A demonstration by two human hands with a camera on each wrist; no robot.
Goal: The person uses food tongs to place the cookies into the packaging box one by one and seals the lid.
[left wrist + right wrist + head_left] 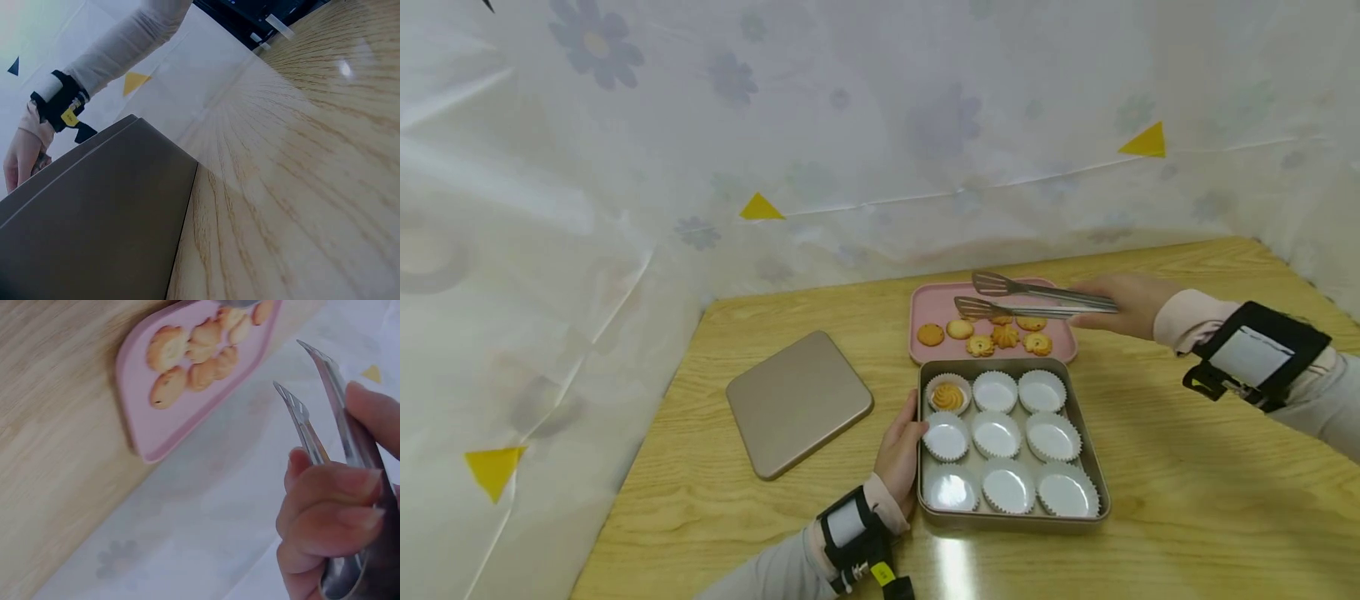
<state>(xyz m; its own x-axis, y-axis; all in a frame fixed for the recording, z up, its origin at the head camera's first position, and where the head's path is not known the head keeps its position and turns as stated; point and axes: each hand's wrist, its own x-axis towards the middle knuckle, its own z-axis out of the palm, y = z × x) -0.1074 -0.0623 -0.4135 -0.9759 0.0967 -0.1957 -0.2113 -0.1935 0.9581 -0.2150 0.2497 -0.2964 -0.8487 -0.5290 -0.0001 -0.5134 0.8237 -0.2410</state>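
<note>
My right hand grips metal tongs over the right part of a pink tray. The tongs' slotted tips stand apart; in the right wrist view nothing sits between them. Several cookies of different shapes lie on the tray. In front of it is a rectangular metal tin with rows of white paper cups. A swirled cookie sits in the back-left cup. Along the tin's left wall rests my left hand, its thumb at the rim; the left wrist view hides this hand.
A flat metal lid lies on the wooden table, left of the tin. Behind and to the left hangs a pale flowered sheet with yellow triangles on it. The tray touches or nearly touches the tin's back edge.
</note>
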